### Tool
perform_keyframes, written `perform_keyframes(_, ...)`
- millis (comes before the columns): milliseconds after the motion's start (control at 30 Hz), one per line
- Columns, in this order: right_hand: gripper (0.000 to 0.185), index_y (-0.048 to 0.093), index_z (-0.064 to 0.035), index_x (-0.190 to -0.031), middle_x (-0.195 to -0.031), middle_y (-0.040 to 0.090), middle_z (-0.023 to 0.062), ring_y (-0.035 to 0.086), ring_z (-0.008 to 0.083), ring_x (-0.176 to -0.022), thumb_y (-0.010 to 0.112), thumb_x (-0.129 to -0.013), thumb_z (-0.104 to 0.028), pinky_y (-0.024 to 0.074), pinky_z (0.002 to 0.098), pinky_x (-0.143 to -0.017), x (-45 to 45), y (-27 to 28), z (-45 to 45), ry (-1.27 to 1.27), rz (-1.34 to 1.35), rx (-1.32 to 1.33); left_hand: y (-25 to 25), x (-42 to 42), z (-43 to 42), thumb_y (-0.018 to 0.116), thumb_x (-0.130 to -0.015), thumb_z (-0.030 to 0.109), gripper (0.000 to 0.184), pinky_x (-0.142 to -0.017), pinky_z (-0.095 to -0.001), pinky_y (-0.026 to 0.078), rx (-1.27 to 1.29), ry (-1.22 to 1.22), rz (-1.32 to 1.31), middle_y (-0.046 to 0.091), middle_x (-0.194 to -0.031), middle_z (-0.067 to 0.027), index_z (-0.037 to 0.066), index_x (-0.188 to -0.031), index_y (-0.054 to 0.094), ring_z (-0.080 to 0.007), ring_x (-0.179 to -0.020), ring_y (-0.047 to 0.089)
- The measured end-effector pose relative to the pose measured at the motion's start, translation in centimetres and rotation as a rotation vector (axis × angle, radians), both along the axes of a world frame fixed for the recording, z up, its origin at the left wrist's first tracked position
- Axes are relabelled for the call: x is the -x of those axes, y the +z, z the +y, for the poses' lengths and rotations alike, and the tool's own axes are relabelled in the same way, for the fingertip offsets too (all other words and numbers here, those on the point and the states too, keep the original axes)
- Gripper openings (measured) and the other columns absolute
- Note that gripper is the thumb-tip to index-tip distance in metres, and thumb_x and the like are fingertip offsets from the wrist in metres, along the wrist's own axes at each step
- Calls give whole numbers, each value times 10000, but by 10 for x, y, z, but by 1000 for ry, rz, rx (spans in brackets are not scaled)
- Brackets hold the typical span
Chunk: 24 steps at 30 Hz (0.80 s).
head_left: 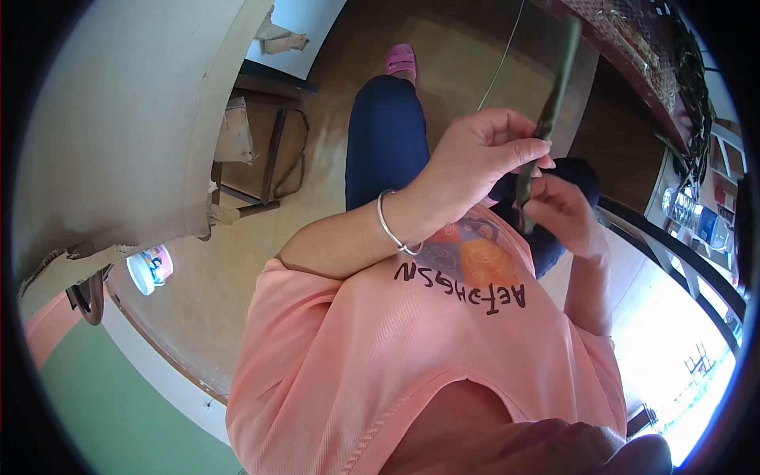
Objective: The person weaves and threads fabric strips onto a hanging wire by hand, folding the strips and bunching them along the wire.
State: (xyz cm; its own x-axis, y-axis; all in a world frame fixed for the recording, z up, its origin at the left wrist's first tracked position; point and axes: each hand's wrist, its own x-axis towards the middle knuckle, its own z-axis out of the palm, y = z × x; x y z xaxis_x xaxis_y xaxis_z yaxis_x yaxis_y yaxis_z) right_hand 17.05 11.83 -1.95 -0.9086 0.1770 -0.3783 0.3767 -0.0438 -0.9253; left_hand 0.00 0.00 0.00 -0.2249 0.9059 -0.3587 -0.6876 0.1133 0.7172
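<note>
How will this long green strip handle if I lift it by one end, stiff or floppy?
Probably fairly stiff: the strip reaches nearly straight beyond the left hand, with no clear droop. It's slim, so likely light. Its narrow shape might let it twist between the fingers.

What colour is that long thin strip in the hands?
The strip is dull green towards the top, darker lower down; the head view shows it best.
</note>
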Motion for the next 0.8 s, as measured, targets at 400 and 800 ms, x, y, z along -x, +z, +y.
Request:
perform_keyframes(400,200,604,32,-995,-821,625,93,551,116,-712,521,-909,-129,452,213,-691,52,32,-16,-622,175,41,-6,-14,-27,601,-862,80,153,-701,-208,440,54,-80,621,614,-910,-78,-3,-990,590,-124,-779,577)
perform_keyframes(800,168,598,38,-980,-792,610,84,563,113,-733,500,-917,-83,459,209,-691,39,35,-23,-336,176,151,24,22,-18,601,-839,59,98,-667,-211,402,-176,111,755,594,-820,-37,8,-922,610,-100,-730,492)
